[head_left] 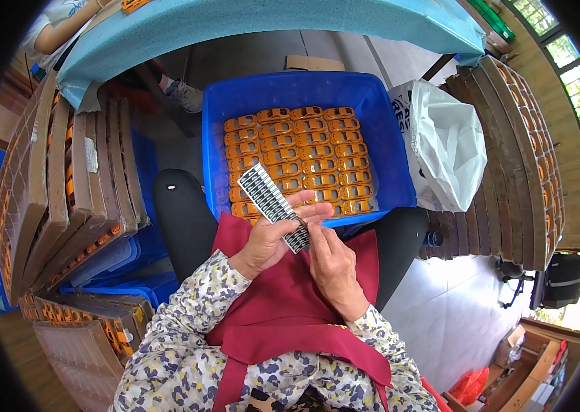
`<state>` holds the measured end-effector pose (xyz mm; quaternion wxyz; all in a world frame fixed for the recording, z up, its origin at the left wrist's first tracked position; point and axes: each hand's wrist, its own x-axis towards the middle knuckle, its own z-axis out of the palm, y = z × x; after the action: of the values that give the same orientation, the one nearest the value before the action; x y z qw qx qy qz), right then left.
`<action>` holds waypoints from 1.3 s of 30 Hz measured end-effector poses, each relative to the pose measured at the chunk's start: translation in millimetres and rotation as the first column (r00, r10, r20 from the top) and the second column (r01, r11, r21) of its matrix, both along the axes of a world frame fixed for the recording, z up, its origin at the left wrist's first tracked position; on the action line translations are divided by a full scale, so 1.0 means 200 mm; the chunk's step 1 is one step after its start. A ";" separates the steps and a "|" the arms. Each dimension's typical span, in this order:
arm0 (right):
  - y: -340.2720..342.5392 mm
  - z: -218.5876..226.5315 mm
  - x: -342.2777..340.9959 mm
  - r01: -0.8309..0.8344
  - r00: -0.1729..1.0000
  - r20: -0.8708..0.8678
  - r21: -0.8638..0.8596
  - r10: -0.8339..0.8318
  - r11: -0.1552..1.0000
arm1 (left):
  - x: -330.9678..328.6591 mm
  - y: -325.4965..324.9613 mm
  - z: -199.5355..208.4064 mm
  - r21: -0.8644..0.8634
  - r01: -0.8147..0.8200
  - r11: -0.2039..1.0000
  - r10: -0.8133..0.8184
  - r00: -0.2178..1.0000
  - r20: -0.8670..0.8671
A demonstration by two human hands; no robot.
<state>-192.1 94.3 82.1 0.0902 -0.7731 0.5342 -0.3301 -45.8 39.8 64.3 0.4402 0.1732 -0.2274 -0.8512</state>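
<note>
A narrow white sheet with rows of black sticker-like shapes (262, 196) lies slanted across my left hand (262, 246). The thumb presses it down, while the other fingers stretch out behind it toward the right. My right hand (334, 266) is closed in a pinch at the sheet's right edge. Something small and dark shows at those fingertips, too small to make out. Just beyond both hands, a blue plastic bin (218, 130) stands between my knees. Rows of orange toy car bodies (281, 142) fill its bottom; my hands and the sheet cover part of the nearest row.
Cardboard trays holding orange car parts lean at the left (26, 185) and stack at the right (520, 158). A white plastic bag (448, 147) hangs beside the bin. Beyond it runs a table with a light-blue cover (269, 31); another person's arm (63, 34) shows at far left.
</note>
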 end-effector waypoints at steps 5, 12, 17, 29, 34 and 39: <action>0.01 0.01 0.00 -0.009 0.997 -0.072 -0.016 0.008 1.000 | -0.01 0.00 -0.01 0.016 -0.016 1.000 0.017 0.999 -0.029; 0.01 -0.02 -0.01 -0.036 0.991 -0.130 -0.062 0.028 0.997 | -0.01 0.00 -0.01 0.037 -0.027 0.999 0.029 0.999 -0.041; 0.02 -0.02 -0.01 -0.052 0.983 -0.180 -0.067 0.039 0.996 | -0.01 0.01 0.00 0.043 -0.028 0.999 0.029 0.999 -0.041; 0.02 -0.05 -0.01 0.003 0.990 -0.139 -0.083 -0.015 0.997 | -0.01 0.01 0.00 0.026 -0.025 0.999 0.026 0.999 -0.027; 0.02 -0.03 -0.02 -0.015 0.988 -0.153 -0.068 0.004 0.998 | -0.02 0.01 0.01 0.020 -0.026 0.999 0.026 1.000 -0.001; 0.02 -0.03 -0.02 -0.037 0.983 -0.184 -0.088 0.020 0.995 | -0.02 0.01 0.02 0.034 -0.028 0.999 0.029 1.000 -0.002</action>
<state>-196.5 98.8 77.1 0.0100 -0.8109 0.5136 -0.2802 -50.6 42.1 69.3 0.4496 0.1829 -0.2098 -0.8488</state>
